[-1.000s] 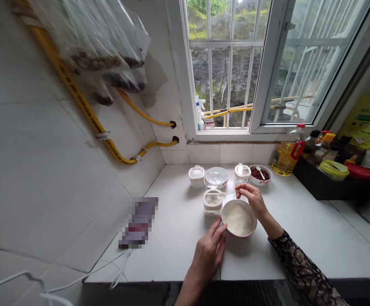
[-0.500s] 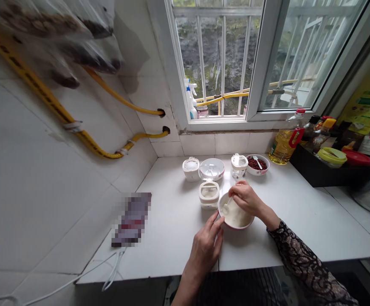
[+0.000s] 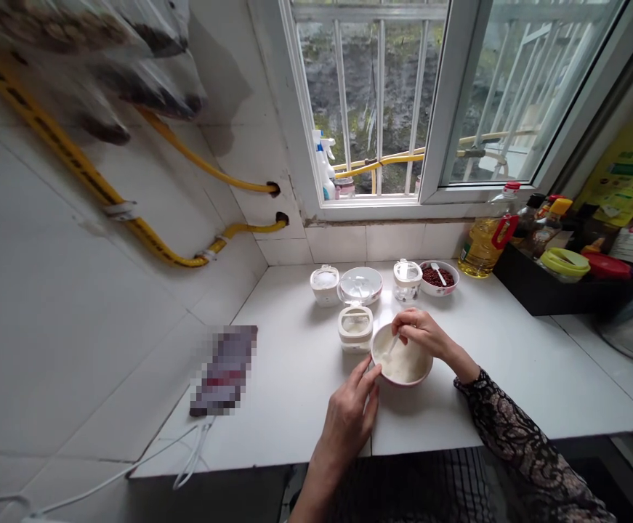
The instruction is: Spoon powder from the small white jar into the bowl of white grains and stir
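Near the front of the counter, a bowl (image 3: 408, 383) holds a white powdery or grainy substance. My left hand (image 3: 345, 414) steadies it, thumb and fingers against the left side of the rim. My right hand (image 3: 424, 335) is closed on the handle of a small white spoon (image 3: 394, 344), whose tip dips into the white contents. Just left of the bowl stands a lidded container (image 3: 355, 330). Behind are a white container (image 3: 325, 283), a pale bowl (image 3: 368, 280), a clear container (image 3: 406, 280) and a bowl (image 3: 440, 290) of dark red pieces with a white spoon in it.
An oil bottle (image 3: 480, 247) and a black box (image 3: 534, 283) of condiments stand at the back right. A blurred-out dark flat item (image 3: 226, 370) and a white cable (image 3: 188, 465) lie on the left. A barred window (image 3: 373, 109) is behind the counter.
The spoon and my right hand have shifted very slightly within the bowl. My left hand stays at the rim; the whole view has moved a little.
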### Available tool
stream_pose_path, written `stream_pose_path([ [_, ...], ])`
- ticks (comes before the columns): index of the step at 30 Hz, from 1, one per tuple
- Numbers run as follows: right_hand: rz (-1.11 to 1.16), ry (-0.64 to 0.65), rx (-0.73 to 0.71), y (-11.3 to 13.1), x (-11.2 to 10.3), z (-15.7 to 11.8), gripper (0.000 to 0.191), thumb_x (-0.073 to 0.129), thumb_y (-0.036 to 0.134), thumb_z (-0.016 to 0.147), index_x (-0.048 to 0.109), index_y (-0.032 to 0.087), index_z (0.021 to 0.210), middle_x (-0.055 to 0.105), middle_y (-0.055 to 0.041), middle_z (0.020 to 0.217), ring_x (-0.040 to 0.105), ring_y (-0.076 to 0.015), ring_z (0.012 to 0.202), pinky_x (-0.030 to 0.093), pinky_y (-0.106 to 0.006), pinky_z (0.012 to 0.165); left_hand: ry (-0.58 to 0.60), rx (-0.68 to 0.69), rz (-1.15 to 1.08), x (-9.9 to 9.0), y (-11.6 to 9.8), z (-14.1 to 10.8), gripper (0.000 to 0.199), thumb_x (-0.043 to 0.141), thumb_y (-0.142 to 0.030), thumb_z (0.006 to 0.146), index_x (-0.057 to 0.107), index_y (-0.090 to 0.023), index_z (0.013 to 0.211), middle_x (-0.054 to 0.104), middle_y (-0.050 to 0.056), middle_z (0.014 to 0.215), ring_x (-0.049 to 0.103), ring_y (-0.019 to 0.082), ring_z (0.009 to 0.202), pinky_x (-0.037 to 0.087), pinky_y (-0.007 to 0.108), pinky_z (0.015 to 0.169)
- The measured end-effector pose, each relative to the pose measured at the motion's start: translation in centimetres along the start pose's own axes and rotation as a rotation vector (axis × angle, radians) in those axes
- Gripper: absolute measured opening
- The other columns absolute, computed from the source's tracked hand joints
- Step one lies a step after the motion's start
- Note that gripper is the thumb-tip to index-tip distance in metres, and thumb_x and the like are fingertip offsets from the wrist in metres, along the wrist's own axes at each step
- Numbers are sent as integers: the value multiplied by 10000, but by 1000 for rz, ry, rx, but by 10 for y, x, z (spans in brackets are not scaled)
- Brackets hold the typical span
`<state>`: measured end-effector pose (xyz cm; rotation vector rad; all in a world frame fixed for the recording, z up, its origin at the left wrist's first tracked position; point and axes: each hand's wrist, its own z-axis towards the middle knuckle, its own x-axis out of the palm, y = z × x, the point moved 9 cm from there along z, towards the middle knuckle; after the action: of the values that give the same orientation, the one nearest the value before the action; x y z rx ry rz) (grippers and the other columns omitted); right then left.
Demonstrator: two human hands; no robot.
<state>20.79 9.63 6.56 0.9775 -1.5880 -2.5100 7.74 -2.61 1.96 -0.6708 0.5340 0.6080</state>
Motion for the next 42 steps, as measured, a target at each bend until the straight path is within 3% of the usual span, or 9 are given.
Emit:
stream_pose_path([
  [3, 146, -96, 104, -12, -11, 1, 166, 484, 181, 719, 631, 195, 643, 549, 27, 507, 494, -136, 513, 412, -261, 575, 1, 1, 3, 0, 0, 0, 417, 459, -71, 947, 515, -211, 1336, 646, 156, 1323, 672, 241, 1198, 608, 331, 916],
  [6, 186, -164, 141, -20, -19, 1, 155, 484, 188, 686, 627, 191, 625, 541, 28, 506, 477, -127, 501, 377, -252, 544, -6, -1, 8, 0, 0, 0, 407, 456, -75, 952, 522, -204, 1332, 644, 157, 1324, 674, 238, 1192, 610, 320, 905],
  [15, -103, -218, 14, -12, -26, 1, 207, 457, 123, 688, 606, 204, 569, 521, 31, 463, 489, -140, 515, 397, -271, 610, 3, 4, 7, 0, -1, 1, 392, 451, -83, 960, 525, -201, 1326, 649, 161, 1316, 667, 238, 1206, 603, 319, 919],
  [27, -308, -195, -89, -3, -17, -1, 238, 474, 101, 758, 636, 215, 625, 675, -1, 625, 602, -186, 703, 417, -363, 902, 6, 5, 21, 0, 0, 0, 403, 462, -86, 959, 519, -200, 1342, 644, 164, 1328, 681, 244, 1182, 615, 328, 896],
  [34, -227, -2, -128, 7, 9, -1, 220, 465, 81, 746, 614, 204, 641, 621, 38, 546, 524, -129, 543, 387, -398, 986, 17, 5, 9, 1, 1, -1, 438, 467, -79, 950, 506, -220, 1362, 640, 144, 1341, 671, 231, 1199, 605, 317, 920],
  [36, -133, -21, -73, 4, 5, -1, 216, 460, 92, 731, 613, 204, 627, 583, 47, 494, 518, -128, 524, 423, -368, 931, 19, 1, 6, 1, 1, -1, 438, 463, -75, 951, 499, -217, 1364, 643, 148, 1333, 664, 234, 1210, 604, 324, 925],
  [38, -7, -80, 28, -4, -4, -1, 202, 466, 127, 720, 625, 202, 621, 568, 42, 478, 513, -131, 511, 462, -314, 771, 23, -4, 3, 1, 2, -1, 436, 463, -73, 955, 495, -219, 1364, 639, 150, 1336, 662, 235, 1213, 605, 326, 922],
  [42, 275, -189, 227, -28, -17, -1, 169, 498, 183, 657, 652, 187, 589, 555, 27, 460, 490, -131, 476, 390, -256, 539, 35, -7, -5, 1, 1, -1, 429, 470, -73, 957, 496, -215, 1361, 630, 154, 1350, 657, 235, 1223, 602, 329, 934],
])
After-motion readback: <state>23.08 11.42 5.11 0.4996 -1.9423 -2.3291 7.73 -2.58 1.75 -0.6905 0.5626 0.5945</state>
